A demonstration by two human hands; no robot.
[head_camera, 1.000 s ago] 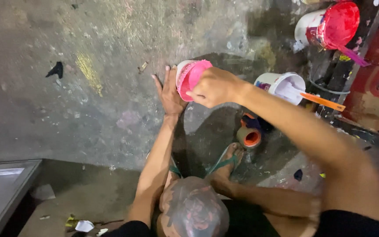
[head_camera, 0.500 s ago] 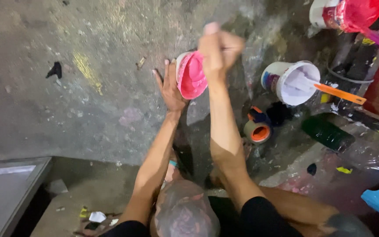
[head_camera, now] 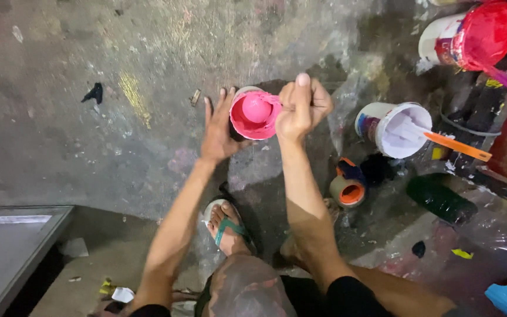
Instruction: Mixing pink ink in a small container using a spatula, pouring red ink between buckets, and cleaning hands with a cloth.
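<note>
**Two hands at a small tub of pink paint**

Seen from above, a person crouches over a stained concrete floor [head_camera: 89, 147]. The left hand [head_camera: 218, 132] cups the side of a small tub of pink paint [head_camera: 255, 114], fingers spread open against its wall, holding it tilted so the pink inside faces up. The right hand [head_camera: 301, 108] is closed in a loose fist just beside the tub's rim; it seems to pinch something thin, but what it holds cannot be made out.

The tub looks light and thin-walled, probably plastic that flexes if squeezed. Wet paint would make the rim slippery, so the drier outer wall, where the left palm sits, looks like the safest place to grip.

To the right stand a white bucket with an orange stirring stick [head_camera: 394, 129] and, farther off, a red paint bucket [head_camera: 470, 35]. A roll of orange tape [head_camera: 347, 191] lies near the person's sandalled foot [head_camera: 227, 226].

Compared with half a second ago, the right hand has dropped from above the tub to beside its rim, and the tub is turned more towards the camera.
</note>
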